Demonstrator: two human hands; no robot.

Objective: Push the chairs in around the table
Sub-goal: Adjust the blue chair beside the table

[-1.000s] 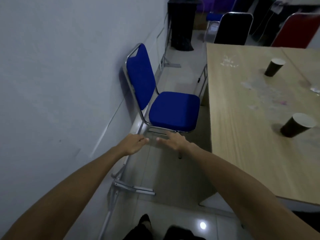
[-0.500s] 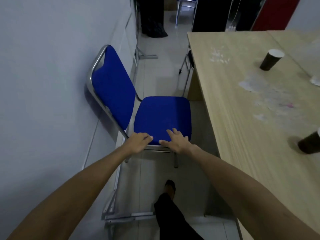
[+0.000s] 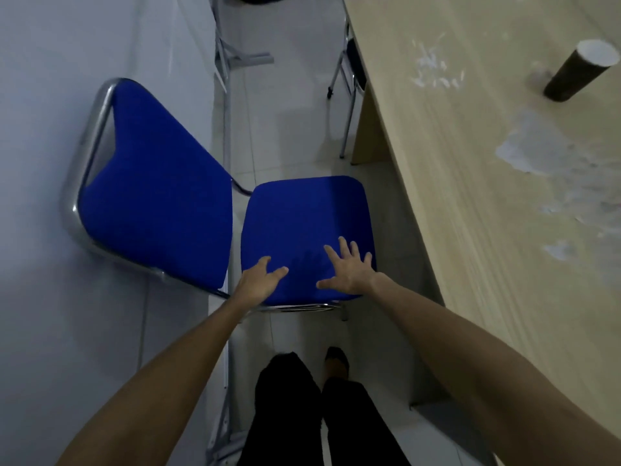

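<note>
A blue padded chair (image 3: 302,216) with a chrome frame stands between the white wall and the wooden table (image 3: 487,203), its backrest (image 3: 151,203) leaning against the wall and its seat facing the table. My left hand (image 3: 258,280) hovers at the near left corner of the seat, fingers curled but apart, holding nothing. My right hand (image 3: 349,269) lies spread flat over the near right part of the seat. A gap of floor separates the seat from the table's edge.
A dark paper cup (image 3: 578,74) stands on the table at the far right, near white smears. Another chair's metal legs (image 3: 346,95) show under the table's far end. A metal frame (image 3: 228,129) runs along the wall. My legs (image 3: 302,415) stand just behind the chair.
I have stepped closer, so the chair sits lower and larger in view. Both hands moved from the seat's near edge onto the cushion, and the right hand's fingers spread.
</note>
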